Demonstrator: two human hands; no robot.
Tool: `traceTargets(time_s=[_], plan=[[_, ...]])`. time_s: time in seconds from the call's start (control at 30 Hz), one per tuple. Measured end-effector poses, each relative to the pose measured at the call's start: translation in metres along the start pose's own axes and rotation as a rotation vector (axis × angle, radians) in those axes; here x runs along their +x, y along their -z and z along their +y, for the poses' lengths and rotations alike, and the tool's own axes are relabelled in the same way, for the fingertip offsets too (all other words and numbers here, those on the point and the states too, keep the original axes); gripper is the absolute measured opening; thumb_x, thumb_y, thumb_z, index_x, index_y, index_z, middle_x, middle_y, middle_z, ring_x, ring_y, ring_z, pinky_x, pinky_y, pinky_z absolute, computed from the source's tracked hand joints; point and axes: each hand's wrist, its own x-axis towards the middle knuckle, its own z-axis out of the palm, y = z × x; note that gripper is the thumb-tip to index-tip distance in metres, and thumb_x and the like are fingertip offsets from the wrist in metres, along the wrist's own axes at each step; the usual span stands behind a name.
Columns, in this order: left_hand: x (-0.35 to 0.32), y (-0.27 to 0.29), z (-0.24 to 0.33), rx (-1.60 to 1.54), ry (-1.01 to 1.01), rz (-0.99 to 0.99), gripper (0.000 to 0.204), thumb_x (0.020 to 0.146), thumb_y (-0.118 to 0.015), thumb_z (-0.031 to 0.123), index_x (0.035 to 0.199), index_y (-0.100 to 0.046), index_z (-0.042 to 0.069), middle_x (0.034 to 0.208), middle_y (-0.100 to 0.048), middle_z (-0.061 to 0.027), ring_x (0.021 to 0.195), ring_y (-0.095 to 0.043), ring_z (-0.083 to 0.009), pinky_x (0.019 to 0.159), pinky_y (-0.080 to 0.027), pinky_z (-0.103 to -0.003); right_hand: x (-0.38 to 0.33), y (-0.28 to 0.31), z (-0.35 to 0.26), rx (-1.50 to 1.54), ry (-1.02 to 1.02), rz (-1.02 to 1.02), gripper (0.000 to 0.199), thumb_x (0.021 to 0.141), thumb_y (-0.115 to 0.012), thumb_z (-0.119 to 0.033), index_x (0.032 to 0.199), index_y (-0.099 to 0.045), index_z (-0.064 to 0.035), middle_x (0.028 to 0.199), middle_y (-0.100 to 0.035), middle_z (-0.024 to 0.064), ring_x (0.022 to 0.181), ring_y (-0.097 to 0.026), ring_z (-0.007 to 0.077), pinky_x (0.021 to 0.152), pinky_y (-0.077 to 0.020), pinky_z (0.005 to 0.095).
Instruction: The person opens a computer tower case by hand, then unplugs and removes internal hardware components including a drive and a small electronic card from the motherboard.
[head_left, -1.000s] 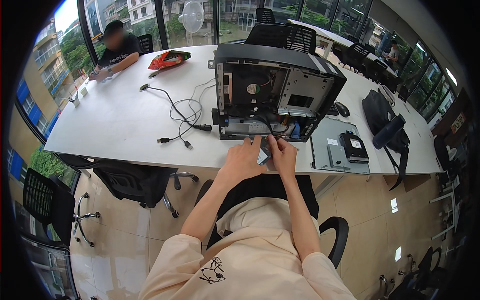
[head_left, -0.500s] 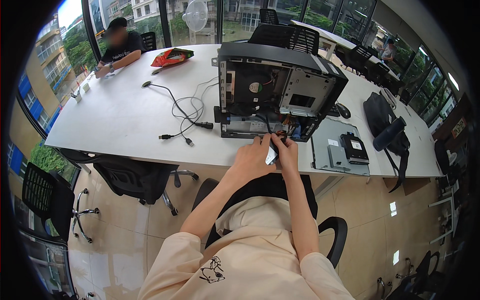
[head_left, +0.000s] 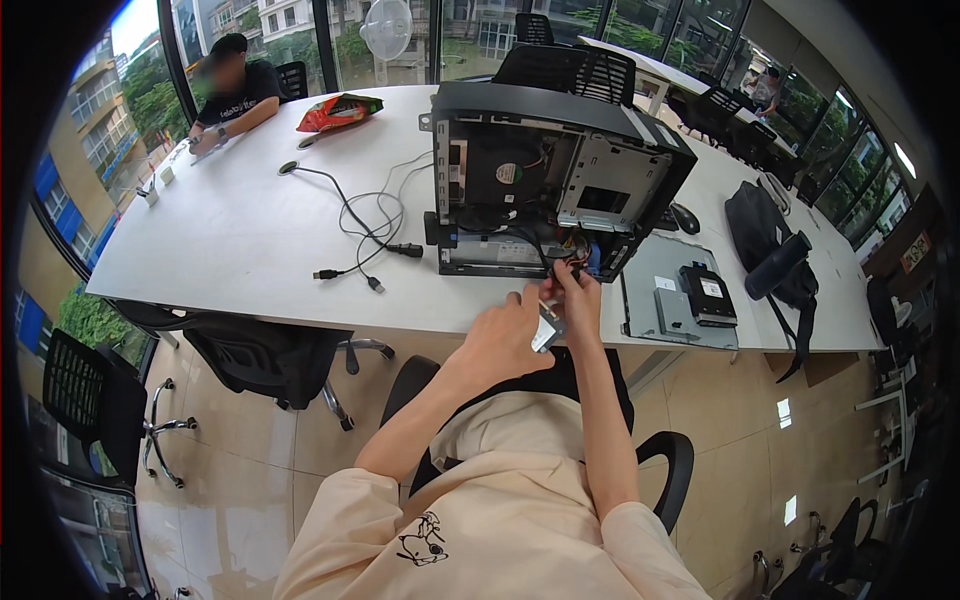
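Flat grey unit (head_left: 547, 333), one: near side of open computer case (head_left: 545, 105), gripped in left hand (head_left: 503, 337); presumably light, stiff, contacts fragile, best held by side edges; right hand (head_left: 581, 297): fingers narrowed at cables (head_left: 573, 247), grip unclear

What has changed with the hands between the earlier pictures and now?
The left hand, holding the small part, has drawn back from the case toward the person. The right hand has moved slightly toward the case, its fingers now near the wires; whether they grip any is unclear. The case, loose cables and panel stayed put.
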Motion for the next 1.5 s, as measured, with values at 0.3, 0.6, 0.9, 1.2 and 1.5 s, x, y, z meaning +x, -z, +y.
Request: traceTargets(time_s=[0.3,0.6,0.9,1.2,1.5], plan=[[-0.006,0.015,-0.004,-0.282,-0.285,0.069,0.085,0.077,-0.084,0.029,0.143,-0.039,0.002,0.111,-0.068,-0.0265,0.091,-0.070,-0.0431,0.081,-0.057,-0.046,-0.030,0.009,-0.018,-0.333,0.089,-0.226,0.022,0.097,-0.074,-0.023,0.101,-0.076,-0.0011,0.088,-0.074,0.0037,0.076,-0.068,0.0089,0.068,-0.0513,0.0232],[0.009,0.002,0.016,-0.385,-0.080,0.262,0.092,0.076,-0.089,0.045,0.139,-0.037,0.001,0.100,-0.071,-0.0177,0.089,-0.072,-0.0342,0.081,-0.056,-0.041,-0.069,0.057,-0.054,-0.523,0.024,-0.629,0.044,0.087,-0.066,0.002,0.131,-0.066,0.0043,0.113,-0.073,0.0088,0.102,-0.071,0.0165,0.091,-0.0573,0.0299],[0.017,0.002,0.005,-0.522,-0.058,0.167,0.080,0.080,-0.090,0.050,0.121,-0.044,0.000,0.093,-0.073,-0.0136,0.084,-0.072,-0.0246,0.079,-0.056,-0.036,-0.062,0.068,-0.054,-0.479,0.497,-0.547,0.042,0.097,-0.072,-0.004,0.137,-0.065,0.0016,0.133,-0.067,0.0096,0.113,-0.065,0.0154,0.096,-0.0514,0.0306],[0.013,-0.016,-0.008,-0.603,-0.066,0.217,0.037,0.097,-0.074,0.025,0.113,-0.057,-0.003,0.097,-0.076,-0.0154,0.088,-0.075,-0.0269,0.077,-0.056,-0.036,-0.044,0.124,-0.075,0.214,0.402,0.126,0.019,0.102,-0.072,-0.017,0.115,-0.070,-0.0040,0.089,-0.070,0.0028,0.069,-0.059,0.0090,0.060,-0.0445,0.0226],[0.029,-0.078,-0.015,-0.060,-0.380,0.232,0.054,0.091,-0.074,0.033,0.134,-0.057,0.005,0.141,-0.057,-0.0153,0.132,-0.053,-0.0338,0.109,-0.040,-0.049,-0.025,0.194,-0.052,0.243,0.405,0.451,0.049,0.102,-0.066,-0.008,0.147,-0.045,-0.0028,0.118,-0.067,0.0160,0.086,-0.073,0.0220,0.073,-0.0616,0.0285]])
